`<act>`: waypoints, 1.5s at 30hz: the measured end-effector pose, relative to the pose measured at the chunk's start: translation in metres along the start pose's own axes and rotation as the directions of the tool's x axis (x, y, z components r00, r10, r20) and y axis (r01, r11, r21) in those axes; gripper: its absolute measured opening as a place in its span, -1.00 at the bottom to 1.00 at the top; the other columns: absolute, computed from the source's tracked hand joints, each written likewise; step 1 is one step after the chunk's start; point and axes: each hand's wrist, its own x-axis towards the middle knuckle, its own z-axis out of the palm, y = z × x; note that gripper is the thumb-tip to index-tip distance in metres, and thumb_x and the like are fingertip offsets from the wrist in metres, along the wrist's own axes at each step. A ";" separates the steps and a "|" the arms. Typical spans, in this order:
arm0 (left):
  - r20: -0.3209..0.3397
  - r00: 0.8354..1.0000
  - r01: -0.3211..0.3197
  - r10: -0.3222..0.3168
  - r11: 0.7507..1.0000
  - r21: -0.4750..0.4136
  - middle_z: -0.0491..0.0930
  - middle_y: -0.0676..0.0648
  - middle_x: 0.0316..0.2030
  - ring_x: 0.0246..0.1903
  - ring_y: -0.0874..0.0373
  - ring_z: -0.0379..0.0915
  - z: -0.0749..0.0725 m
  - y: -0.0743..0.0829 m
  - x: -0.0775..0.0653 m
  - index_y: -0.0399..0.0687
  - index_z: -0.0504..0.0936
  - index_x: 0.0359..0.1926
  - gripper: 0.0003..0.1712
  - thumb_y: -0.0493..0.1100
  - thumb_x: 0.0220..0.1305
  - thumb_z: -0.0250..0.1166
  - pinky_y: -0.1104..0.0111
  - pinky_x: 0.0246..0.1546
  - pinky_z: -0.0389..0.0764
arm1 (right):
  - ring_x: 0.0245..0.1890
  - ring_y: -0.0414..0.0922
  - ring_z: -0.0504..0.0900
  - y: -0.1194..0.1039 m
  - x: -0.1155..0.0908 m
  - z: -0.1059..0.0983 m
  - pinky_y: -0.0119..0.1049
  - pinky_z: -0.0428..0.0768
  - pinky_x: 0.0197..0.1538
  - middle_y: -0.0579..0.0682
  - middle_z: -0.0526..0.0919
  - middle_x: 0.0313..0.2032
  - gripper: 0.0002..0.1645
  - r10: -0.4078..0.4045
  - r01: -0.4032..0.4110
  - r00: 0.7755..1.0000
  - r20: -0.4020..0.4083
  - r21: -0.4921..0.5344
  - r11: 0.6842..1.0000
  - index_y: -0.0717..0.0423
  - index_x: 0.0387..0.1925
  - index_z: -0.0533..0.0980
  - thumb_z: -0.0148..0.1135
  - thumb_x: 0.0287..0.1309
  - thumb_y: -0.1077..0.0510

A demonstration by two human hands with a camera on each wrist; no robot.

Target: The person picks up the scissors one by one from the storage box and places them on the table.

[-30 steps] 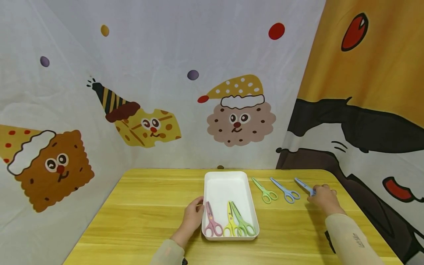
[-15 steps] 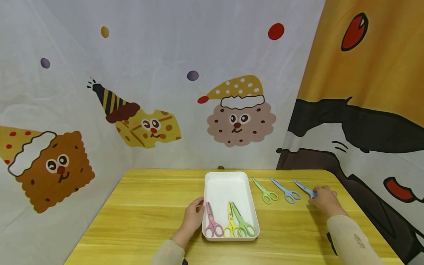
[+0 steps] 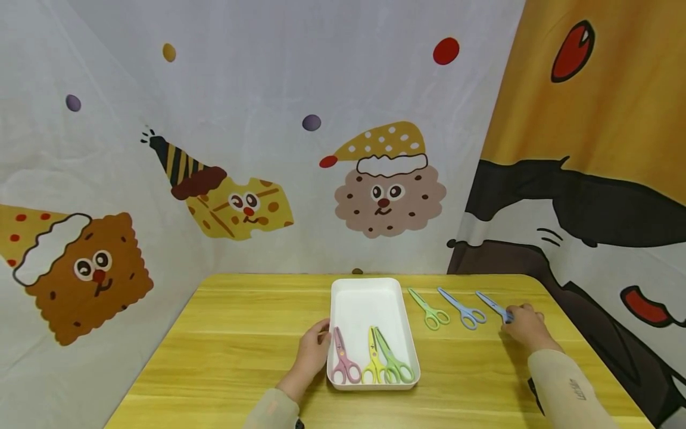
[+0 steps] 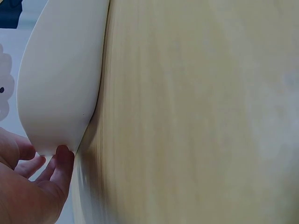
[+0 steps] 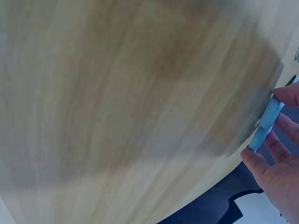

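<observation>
My left hand (image 3: 312,350) holds the left side of a white tray (image 3: 364,292); in the left wrist view its fingertips are at the tray's outer wall. Inside the tray lie pink scissors (image 3: 340,356), yellow scissors (image 3: 372,353) and green scissors (image 3: 388,351), with handles toward me. At the table's right, my right hand (image 3: 527,326) pinches the handle of blue scissors (image 3: 493,304), whose closed blades point away and to the left. Part of that handle is hidden by the fingers. In the right wrist view, thumb and fingertips sit around the blue handle (image 5: 267,122).
Between the tray and my right hand lie light green scissors (image 3: 429,308) and a second pair of blue scissors (image 3: 462,308). All rest on a wooden table (image 3: 241,333) whose back edge meets a hanging cloth (image 3: 257,89) printed with cartoon figures.
My right hand has shifted slightly to the right and the blue scissors in it have turned a little. The left hand and tray stay practically still.
</observation>
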 end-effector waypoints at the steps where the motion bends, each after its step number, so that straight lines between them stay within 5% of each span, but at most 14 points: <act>1: 0.000 1.000 0.002 -0.002 1.000 -0.001 0.50 -0.36 0.07 -0.04 -0.14 0.54 0.000 0.000 0.000 -0.37 0.42 0.20 -0.57 -0.39 0.30 0.08 0.22 -0.07 0.66 | -0.10 0.52 0.24 0.000 0.000 0.000 0.23 0.34 -0.10 0.62 0.24 0.00 -0.34 0.003 -0.003 1.000 0.005 0.002 1.000 0.55 0.04 0.37 0.29 0.00 0.15; 13: -0.007 0.999 -0.037 0.037 0.999 0.011 0.53 -0.37 0.02 -0.08 -0.15 0.56 -0.001 0.001 0.001 -0.42 0.44 0.16 -0.59 -0.40 0.30 0.08 0.19 -0.07 0.66 | -0.05 0.55 0.22 0.001 0.001 0.001 0.27 0.31 -0.06 0.63 0.23 0.01 -0.29 0.007 -0.007 1.000 0.016 0.012 1.000 0.54 0.07 0.36 0.31 -0.04 0.12; 45: -0.002 1.000 -0.018 0.018 1.000 -0.001 0.52 -0.36 0.05 -0.06 -0.13 0.55 -0.001 -0.002 0.000 -0.39 0.43 0.18 -0.58 -0.40 0.29 0.09 0.20 -0.06 0.65 | -0.01 0.45 0.27 0.003 0.007 0.006 0.26 0.24 -0.01 0.62 0.27 0.02 -0.34 -0.018 0.017 1.000 0.020 0.010 1.000 0.57 0.10 0.33 0.20 0.04 0.18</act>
